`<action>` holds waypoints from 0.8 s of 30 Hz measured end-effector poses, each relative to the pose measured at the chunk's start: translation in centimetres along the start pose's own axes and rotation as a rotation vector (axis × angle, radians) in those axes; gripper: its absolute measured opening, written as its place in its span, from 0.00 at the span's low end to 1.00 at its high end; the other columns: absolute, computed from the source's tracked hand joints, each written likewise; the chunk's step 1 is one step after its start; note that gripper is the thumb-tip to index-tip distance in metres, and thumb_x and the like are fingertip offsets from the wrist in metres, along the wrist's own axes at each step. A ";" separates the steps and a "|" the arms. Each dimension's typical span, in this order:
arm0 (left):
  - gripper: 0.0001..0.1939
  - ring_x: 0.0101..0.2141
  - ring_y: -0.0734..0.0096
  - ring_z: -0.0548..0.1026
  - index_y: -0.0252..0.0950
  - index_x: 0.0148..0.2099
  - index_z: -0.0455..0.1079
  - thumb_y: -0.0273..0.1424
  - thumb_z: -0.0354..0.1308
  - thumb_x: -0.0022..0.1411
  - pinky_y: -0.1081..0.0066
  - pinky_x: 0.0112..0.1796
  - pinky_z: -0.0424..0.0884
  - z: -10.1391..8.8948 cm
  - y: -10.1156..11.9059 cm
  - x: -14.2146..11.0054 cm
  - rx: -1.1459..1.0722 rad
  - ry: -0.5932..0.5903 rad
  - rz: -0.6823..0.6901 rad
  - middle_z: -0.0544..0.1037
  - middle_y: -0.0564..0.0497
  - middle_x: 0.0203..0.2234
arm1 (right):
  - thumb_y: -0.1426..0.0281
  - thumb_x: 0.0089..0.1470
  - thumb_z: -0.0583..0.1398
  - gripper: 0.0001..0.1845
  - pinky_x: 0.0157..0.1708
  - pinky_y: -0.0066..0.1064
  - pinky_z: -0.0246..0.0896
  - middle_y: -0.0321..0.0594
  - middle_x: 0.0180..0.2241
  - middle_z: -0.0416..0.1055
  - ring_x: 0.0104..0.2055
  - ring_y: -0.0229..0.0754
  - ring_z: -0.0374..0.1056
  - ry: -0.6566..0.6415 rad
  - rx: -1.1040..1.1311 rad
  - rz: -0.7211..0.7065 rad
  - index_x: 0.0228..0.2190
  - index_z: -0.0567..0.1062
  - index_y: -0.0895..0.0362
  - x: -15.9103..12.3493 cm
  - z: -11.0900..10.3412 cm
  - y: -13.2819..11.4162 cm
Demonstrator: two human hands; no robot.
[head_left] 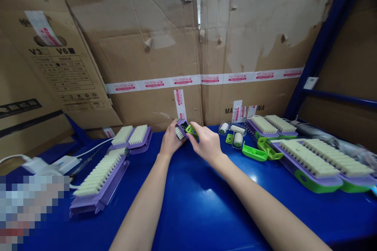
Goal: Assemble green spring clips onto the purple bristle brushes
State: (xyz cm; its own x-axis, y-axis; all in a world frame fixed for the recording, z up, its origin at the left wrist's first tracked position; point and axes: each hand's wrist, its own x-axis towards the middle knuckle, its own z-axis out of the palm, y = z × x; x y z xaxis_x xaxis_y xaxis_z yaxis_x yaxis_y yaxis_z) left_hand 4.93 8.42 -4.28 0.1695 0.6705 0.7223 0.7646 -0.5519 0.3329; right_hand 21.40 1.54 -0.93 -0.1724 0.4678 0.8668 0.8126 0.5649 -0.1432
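Note:
Near the middle of the blue table, my left hand [171, 141] is closed around a purple brush [182, 124] with white bristles facing down and left. Its hollow purple body is turned toward my right hand [207, 141], which pinches a small green plate with cut-outs [191, 130] between thumb and fingers. The plate is close against the brush's open side; whether it sits inside is hidden by my fingers. To the right of that hand lie a loose green plate [229, 138], white rollers [238, 139] in clear casings and bright green shells [255, 152].
Purple brushes [101, 174] lie bristles-up at the left, near a white charger with cables [63, 163]. More brushes with green bases [312, 160] lie at the right, beside clear plastic wrapping [326, 135]. Cardboard panels [153, 55] stand behind; a blue metal post [319, 53] rises at right.

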 end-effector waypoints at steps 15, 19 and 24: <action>0.37 0.56 0.58 0.64 0.38 0.60 0.48 0.33 0.61 0.51 0.58 0.54 0.64 0.1 1.0 -0.1 0.022 -0.034 0.120 0.64 0.41 0.56 | 0.64 0.54 0.57 0.13 0.31 0.31 0.62 0.44 0.35 0.70 0.38 0.45 0.66 -0.059 -0.044 0.233 0.41 0.73 0.55 0.0 0.1 -0.6; 0.38 0.56 0.59 0.64 0.37 0.61 0.46 0.34 0.60 0.52 0.59 0.54 0.65 0.2 0.9 -0.2 0.015 -0.025 0.157 0.63 0.41 0.57 | 0.65 0.56 0.55 0.14 0.34 0.31 0.63 0.44 0.36 0.70 0.39 0.45 0.67 -0.068 -0.014 0.235 0.42 0.71 0.58 -0.2 0.4 -0.5; 0.37 0.56 0.59 0.64 0.38 0.61 0.46 0.34 0.60 0.53 0.59 0.53 0.65 0.4 0.7 0.0 0.050 -0.022 0.208 0.63 0.41 0.57 | 0.66 0.56 0.55 0.14 0.34 0.31 0.64 0.45 0.37 0.71 0.39 0.45 0.67 -0.101 -0.055 0.235 0.42 0.71 0.58 -0.2 0.4 -0.5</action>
State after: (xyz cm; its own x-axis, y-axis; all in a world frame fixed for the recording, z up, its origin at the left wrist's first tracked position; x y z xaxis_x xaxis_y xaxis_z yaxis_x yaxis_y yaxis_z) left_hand 5.71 8.17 -4.28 0.3400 0.5559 0.7586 0.7414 -0.6546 0.1474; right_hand 20.84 1.46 -1.27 -0.0277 0.6493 0.7601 0.8657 0.3957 -0.3065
